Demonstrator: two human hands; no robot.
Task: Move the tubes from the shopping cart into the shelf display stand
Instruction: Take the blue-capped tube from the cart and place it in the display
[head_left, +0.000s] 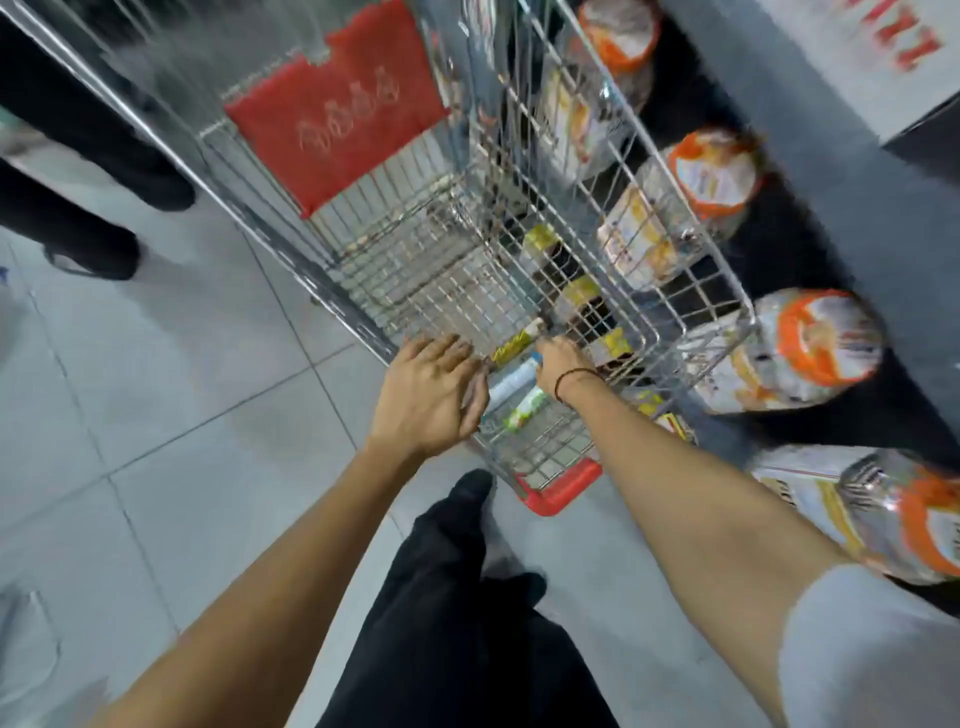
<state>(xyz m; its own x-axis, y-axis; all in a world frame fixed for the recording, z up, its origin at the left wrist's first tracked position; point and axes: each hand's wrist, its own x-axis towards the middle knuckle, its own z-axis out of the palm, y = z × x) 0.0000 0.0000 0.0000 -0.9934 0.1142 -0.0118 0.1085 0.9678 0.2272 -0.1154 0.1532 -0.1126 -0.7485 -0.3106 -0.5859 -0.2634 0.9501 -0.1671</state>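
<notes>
Reaching down from the head view, both hands are in the near end of the wire cart (519, 171). The left hand (431, 392) lies palm down on the cart's near rim, fingers curled loosely over the wire and holding no tube. The right hand (561, 366), a dark band at its wrist, is closed around the end of a white tube (511, 382). A yellow tube (517, 343) lies just beyond it and a green-and-white tube (524, 410) just nearer, all in the basket. Motion blur hides the fingertips. Orange-lidded jars (810, 348) line the dark shelf (810, 171) right of the cart.
</notes>
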